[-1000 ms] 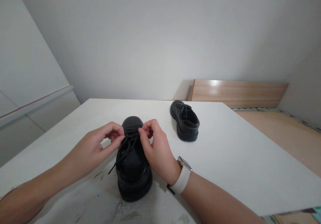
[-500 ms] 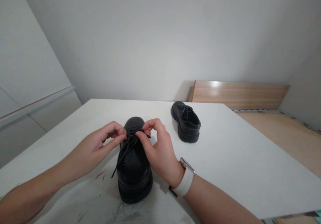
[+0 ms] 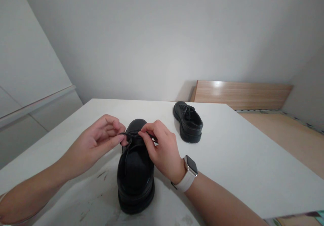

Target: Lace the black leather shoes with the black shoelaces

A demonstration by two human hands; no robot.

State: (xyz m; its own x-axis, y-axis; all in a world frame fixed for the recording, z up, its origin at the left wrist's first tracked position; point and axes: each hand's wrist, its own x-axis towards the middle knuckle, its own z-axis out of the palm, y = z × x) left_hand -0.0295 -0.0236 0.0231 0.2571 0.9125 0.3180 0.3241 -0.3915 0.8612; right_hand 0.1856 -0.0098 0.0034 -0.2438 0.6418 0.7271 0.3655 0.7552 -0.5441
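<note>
A black leather shoe (image 3: 136, 175) stands on the white table (image 3: 227, 158), its heel toward me and its toe pointing away. Over its tongue, my left hand (image 3: 107, 136) pinches a loop of the black shoelace (image 3: 130, 135) between thumb and fingers at the shoe's left side. My right hand (image 3: 160, 146), with a smartwatch on the wrist, pinches the lace just right of the shoe's middle. A lace end sticks out below its fingers. The other black shoe (image 3: 191, 126), its lace tied in a bow, sits farther back to the right.
A wooden board (image 3: 243, 94) rises behind the table at the right, beside a light wooden surface (image 3: 278, 131). A pale wall stands behind the table, and white panels (image 3: 22, 118) are at the left.
My left hand has moved slightly left and up, drawing out a loop of lace. The lace end that hung at the shoe's left no longer shows there. My right wrist has turned, showing the watch face.
</note>
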